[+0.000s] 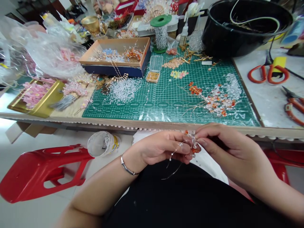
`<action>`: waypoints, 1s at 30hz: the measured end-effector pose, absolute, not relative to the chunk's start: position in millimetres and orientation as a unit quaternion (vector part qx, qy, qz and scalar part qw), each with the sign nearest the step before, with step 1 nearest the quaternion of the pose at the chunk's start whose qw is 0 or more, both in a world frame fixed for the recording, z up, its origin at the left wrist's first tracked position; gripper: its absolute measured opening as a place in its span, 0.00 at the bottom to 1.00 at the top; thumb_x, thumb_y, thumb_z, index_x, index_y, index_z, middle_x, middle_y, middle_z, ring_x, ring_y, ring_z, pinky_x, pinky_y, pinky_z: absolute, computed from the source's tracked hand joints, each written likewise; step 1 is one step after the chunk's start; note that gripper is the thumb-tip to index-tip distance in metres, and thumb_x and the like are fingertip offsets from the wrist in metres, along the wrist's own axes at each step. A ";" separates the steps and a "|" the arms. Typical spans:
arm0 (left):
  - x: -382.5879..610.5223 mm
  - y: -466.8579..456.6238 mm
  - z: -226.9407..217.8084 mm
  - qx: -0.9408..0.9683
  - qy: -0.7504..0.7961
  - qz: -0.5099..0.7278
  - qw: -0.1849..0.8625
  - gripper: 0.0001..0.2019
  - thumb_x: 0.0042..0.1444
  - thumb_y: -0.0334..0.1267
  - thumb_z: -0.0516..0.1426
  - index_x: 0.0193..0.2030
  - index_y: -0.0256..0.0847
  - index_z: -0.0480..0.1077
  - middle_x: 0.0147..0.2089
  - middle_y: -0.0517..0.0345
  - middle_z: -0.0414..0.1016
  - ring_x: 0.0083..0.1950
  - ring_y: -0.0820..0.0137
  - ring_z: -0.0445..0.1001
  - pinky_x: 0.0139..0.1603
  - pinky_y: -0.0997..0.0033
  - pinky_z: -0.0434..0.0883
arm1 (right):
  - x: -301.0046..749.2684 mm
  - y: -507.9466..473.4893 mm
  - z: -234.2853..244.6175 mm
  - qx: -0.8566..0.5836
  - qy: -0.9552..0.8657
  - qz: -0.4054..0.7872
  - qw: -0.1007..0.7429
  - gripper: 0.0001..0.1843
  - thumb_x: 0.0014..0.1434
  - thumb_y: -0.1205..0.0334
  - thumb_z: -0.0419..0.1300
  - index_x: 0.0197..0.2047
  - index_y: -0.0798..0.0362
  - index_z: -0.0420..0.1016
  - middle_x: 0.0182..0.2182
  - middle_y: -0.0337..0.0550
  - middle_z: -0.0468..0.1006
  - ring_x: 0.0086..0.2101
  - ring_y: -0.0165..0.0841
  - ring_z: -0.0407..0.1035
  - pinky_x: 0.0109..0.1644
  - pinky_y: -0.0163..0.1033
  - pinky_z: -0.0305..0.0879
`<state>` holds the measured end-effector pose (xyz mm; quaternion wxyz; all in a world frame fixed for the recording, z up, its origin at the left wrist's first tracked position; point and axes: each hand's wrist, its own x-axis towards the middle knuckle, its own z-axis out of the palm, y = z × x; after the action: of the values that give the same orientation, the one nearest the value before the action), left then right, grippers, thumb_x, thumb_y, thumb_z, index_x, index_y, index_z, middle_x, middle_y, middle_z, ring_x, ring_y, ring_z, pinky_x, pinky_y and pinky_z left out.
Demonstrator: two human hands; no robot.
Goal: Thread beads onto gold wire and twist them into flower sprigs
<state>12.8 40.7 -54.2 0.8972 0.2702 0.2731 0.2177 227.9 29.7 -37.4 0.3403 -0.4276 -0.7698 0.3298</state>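
Just in front of the table edge, my left hand (166, 147) pinches a beaded wire spray (194, 146) with clear and orange beads. Thin wire ends with small beads trail down below its fingers. My right hand (220, 145) meets it from the right, thumb and forefinger closed on the spray's clear beads. Beyond the hands, a pile of finished-looking orange and clear bead sprays (219, 103) lies on the green cutting mat (163, 106), with a small orange bead cluster (195, 88) beside it. Loose clear beads (123, 90) are heaped at the mat's left.
A cardboard box (116, 68) with hair ornaments stands at the back, near a green spool (161, 31) and a black basin (237, 34). Orange-handled scissors (268, 72) and pliers (293, 106) lie right. A red stool (30, 177) and white bucket (102, 145) stand on the floor left.
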 end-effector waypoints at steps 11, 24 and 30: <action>14.6 42.7 -35.6 0.436 0.379 0.231 0.783 0.05 0.56 0.35 0.65 0.34 0.38 0.73 0.32 0.61 0.75 0.35 0.75 0.72 0.40 0.73 0.70 | 226.0 31.3 -34.2 -0.390 -0.807 0.307 0.319 0.08 0.67 0.69 0.58 0.39 0.44 0.72 0.34 0.34 0.81 0.35 0.30 0.76 0.40 0.35 0.69; 18.5 33.8 -42.3 0.425 0.401 0.281 0.761 0.15 0.55 0.47 0.67 0.37 0.39 0.70 0.31 0.63 0.69 0.31 0.75 0.64 0.35 0.72 0.61 | 222.9 31.7 -35.2 -0.436 -0.780 0.325 0.310 0.06 0.66 0.64 0.60 0.38 0.46 0.77 0.33 0.38 0.83 0.34 0.34 0.77 0.41 0.40 0.70; 21.3 29.9 -48.3 0.344 0.402 0.331 0.781 0.15 0.48 0.41 0.72 0.34 0.37 0.73 0.28 0.65 0.71 0.31 0.77 0.67 0.36 0.75 0.63 | 233.1 43.3 -32.5 -0.459 -0.732 0.471 0.177 0.14 0.68 0.50 0.58 0.36 0.47 0.79 0.30 0.39 0.81 0.30 0.35 0.76 0.31 0.38 0.71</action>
<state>21.3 29.9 -48.3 0.7814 0.3437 0.4022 0.3309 233.1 43.3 -32.5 0.1767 -0.4592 -0.7324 0.4707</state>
